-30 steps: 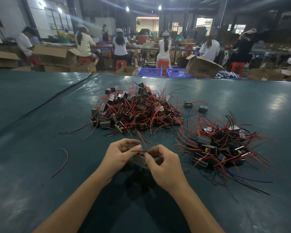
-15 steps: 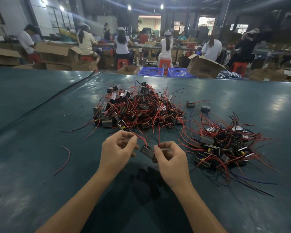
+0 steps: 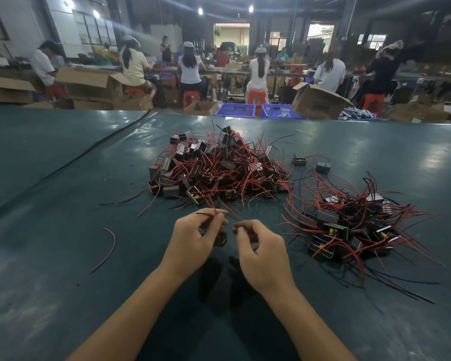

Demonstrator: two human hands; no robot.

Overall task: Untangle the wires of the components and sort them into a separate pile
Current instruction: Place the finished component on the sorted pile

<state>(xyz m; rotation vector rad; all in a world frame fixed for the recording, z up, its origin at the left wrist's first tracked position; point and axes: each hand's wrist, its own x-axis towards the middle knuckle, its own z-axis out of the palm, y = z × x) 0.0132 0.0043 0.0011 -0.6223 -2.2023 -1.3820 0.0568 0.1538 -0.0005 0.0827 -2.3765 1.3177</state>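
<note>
My left hand point(image 3: 193, 238) pinches a pair of wires point(image 3: 214, 212), one red and one black, between thumb and forefinger, with the other fingers curled under. A small dark blocky component point(image 3: 220, 238) hangs from them just below my fingertips. My right hand point(image 3: 261, 252) is just beside it, not touching the component. Its fingers are curled in and the thumb and forefinger tips are drawn together. I cannot tell whether a thin lead lies between them.

Both hands are on the near side of the tangled pile point(image 3: 219, 170), close to its front edge. It is a heap of boxy dark parts with dull grey metal frames, a few showing a yellow spot, bristling with thin red leads and some black ones.

Right of the tangled pile and nearer to me lies the second pile point(image 3: 349, 225). It is lower and looser, made of the same blocks, with red, black and a few blue leads fanning outward. Two stray parts point(image 3: 299, 161) sit just right of the tangled pile. Left of it and nearer to me, a loose red wire point(image 3: 107, 251) curves on the tabletop point(image 3: 63, 295), a glossy dark teal sheet. Beyond the tangled pile are blue crates point(image 3: 235, 110), cardboard boxes and seated people.
</note>
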